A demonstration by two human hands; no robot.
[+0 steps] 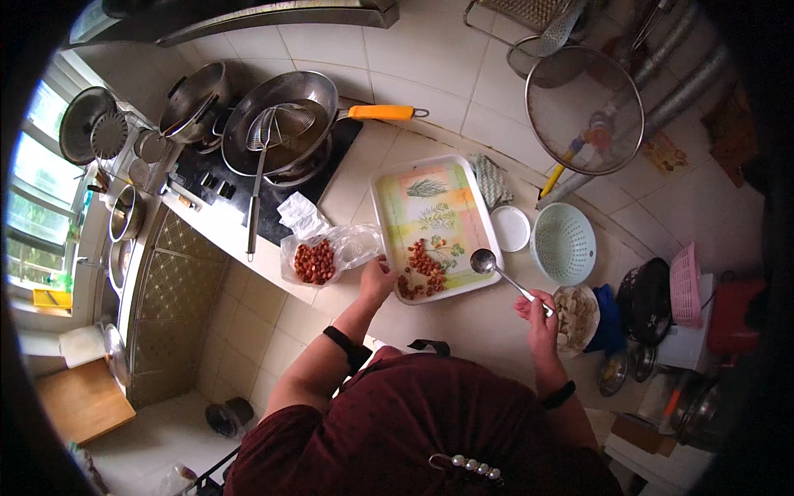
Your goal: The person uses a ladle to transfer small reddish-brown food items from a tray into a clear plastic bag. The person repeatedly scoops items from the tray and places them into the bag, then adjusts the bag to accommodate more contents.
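My right hand [536, 313] grips the handle of a metal ladle [483, 261], its small round bowl over the right edge of a patterned serving tray [459, 273]. Reddish-brown peanuts [425, 259] lie loose in the near-left part of the tray. At the tray's left rim is my left hand [377, 282], fingers curled close to the mouth of a clear plastic bag [353, 239]. Whether those fingers pinch the bag or the rim is not visible. More peanuts [314, 261] fill the bag's left end, which rests on the counter.
A wok [239, 139] with a wire skimmer [255, 211] sits on the black stove [208, 180]; its orange handle [381, 112] points right. Crumpled white paper [302, 214] lies behind the bag. Right of the tray are a white lid [510, 229], a pale green colander [563, 242] and a food bowl [577, 319].
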